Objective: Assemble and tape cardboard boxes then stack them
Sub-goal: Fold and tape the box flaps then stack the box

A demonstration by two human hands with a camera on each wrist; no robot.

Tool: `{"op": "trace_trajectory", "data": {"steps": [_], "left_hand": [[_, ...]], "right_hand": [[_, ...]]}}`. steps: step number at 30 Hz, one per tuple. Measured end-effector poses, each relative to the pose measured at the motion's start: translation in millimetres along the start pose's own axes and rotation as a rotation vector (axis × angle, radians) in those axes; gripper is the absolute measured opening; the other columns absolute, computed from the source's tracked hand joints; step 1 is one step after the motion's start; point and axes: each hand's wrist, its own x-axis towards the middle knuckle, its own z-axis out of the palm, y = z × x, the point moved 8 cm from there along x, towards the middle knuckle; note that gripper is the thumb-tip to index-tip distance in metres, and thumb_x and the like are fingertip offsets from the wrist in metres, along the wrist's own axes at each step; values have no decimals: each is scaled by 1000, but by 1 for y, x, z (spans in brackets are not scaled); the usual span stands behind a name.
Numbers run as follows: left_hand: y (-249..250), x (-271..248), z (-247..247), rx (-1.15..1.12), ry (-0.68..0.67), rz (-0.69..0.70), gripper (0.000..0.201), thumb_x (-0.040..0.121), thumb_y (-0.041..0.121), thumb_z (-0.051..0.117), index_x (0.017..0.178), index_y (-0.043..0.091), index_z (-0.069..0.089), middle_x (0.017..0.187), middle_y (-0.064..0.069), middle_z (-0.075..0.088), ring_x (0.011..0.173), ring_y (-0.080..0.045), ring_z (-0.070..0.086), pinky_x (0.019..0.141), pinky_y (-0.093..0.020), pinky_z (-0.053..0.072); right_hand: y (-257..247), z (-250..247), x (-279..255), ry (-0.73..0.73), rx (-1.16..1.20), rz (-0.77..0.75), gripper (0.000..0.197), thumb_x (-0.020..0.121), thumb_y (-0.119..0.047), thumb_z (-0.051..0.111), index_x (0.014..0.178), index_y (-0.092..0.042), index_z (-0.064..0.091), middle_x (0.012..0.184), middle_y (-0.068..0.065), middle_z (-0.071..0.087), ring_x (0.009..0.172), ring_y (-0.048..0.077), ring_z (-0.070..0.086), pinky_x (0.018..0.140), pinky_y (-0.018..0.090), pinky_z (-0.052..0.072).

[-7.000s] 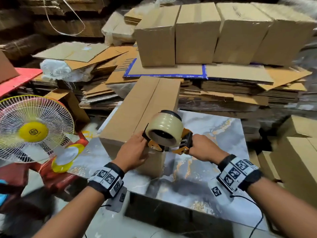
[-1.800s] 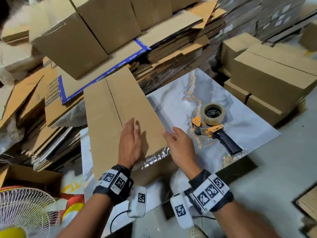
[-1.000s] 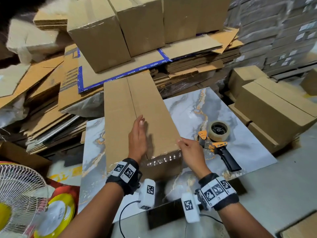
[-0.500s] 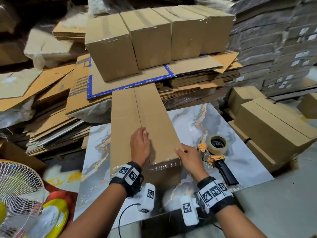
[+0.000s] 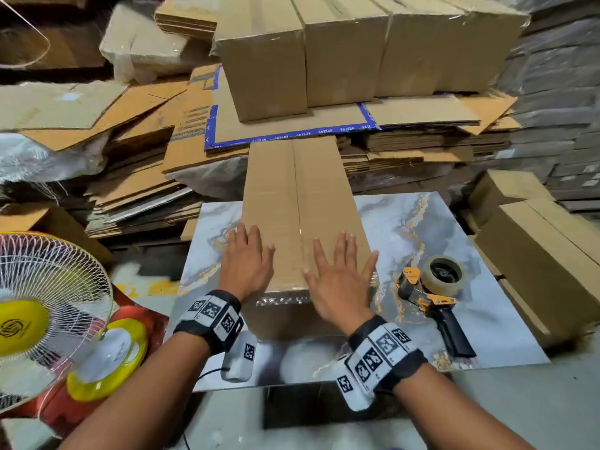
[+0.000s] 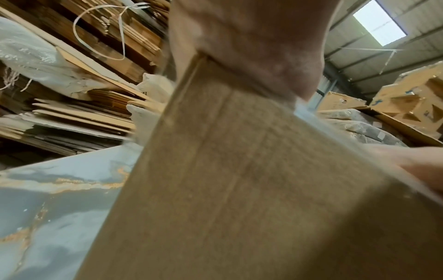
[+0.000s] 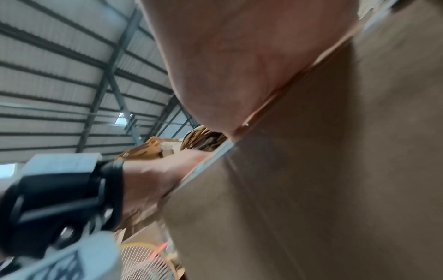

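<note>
Hands flat on taped box

Box (image 5: 302, 203) lies lengthwise on the marbled surface (image 5: 422, 228). Left hand (image 5: 246, 264) and right hand (image 5: 341, 280) press its near top, each grip spread, fingers straight. Tape dispenser (image 5: 431, 287) rests just right of the box.

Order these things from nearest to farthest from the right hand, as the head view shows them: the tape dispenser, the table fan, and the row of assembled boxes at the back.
From the right hand, which lies flat on the long cardboard box:
1. Tape dispenser, just to its right on the marble tabletop.
2. Row of assembled boxes, straight ahead at the back, on flattened cardboard.
3. Table fan, far to the left, beyond the left hand.
</note>
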Motion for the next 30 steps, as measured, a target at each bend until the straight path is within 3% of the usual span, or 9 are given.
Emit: {"op": "trace_trajectory", "data": {"steps": [4, 6, 9, 13, 19, 22, 25, 30], "left_hand": [[5, -1, 5, 21, -13, -31, 55, 103, 52, 32, 141, 12, 35, 161, -24, 18, 150, -42, 15, 115, -61, 29], [6, -2, 5, 29, -26, -52, 56, 104, 52, 31, 145, 13, 33, 164, -22, 12, 152, -40, 8, 116, -62, 27], [7, -4, 4, 25, -34, -64, 58, 104, 51, 30, 148, 14, 31, 166, -21, 10, 153, -40, 7, 117, -62, 25], [2, -7, 0, -23, -24, -71, 61, 105, 50, 30, 153, 13, 26, 167, -18, 8, 154, -37, 7, 118, -60, 24], [5, -6, 3, -20, -26, -80, 71, 104, 55, 28, 158, 10, 18, 168, -16, 7, 154, -38, 8, 121, -58, 21], [4, -6, 1, -6, -38, -100, 76, 104, 57, 26, 161, 9, 7, 169, -14, 3, 155, -37, 5, 122, -59, 17], [10, -7, 2, 85, -87, -164, 76, 105, 54, 22, 161, 12, -7, 169, -14, -6, 155, -36, -5, 121, -64, 5], [59, -12, 19, 129, -161, -261, 83, 103, 59, 20, 157, 10, -20, 165, -24, -16, 153, -39, -17, 115, -71, -7]], "right_hand": [[95, -6, -3, -19, 75, 266, 62, 106, -53, 18, 160, -37, -10, 167, 19, -17, 153, 33, -21, 114, 75, -4], [110, -13, -3, 6, 100, 347, 65, 107, -50, 21, 161, -30, -9, 167, 21, -14, 154, 33, -19, 115, 74, 0], [56, -18, 1, 57, 112, 227, 71, 106, -52, 20, 161, -19, -12, 165, 21, -19, 152, 34, -23, 116, 72, -5], [-18, -1, -2, -2, 27, 10, 68, 105, -55, 13, 160, -25, -11, 165, 20, -21, 151, 35, -25, 111, 71, -17], [58, -6, -5, -49, 71, 95, 54, 108, -46, 19, 159, -43, 0, 166, 19, -18, 152, 33, -24, 114, 74, -6], [61, -15, 1, -18, 69, 36, 55, 109, -34, 27, 160, -39, 9, 167, 19, -12, 154, 31, -20, 118, 69, -4], [41, -25, 22, 76, 81, -82, 52, 107, -25, 31, 159, -28, 23, 168, 17, 2, 156, 29, -8, 120, 60, -7], [23, -5, 46, 27, 156, -189, 54, 107, -20, 28, 160, -19, 18, 168, 17, 7, 156, 29, 2, 124, 50, 3]]}}
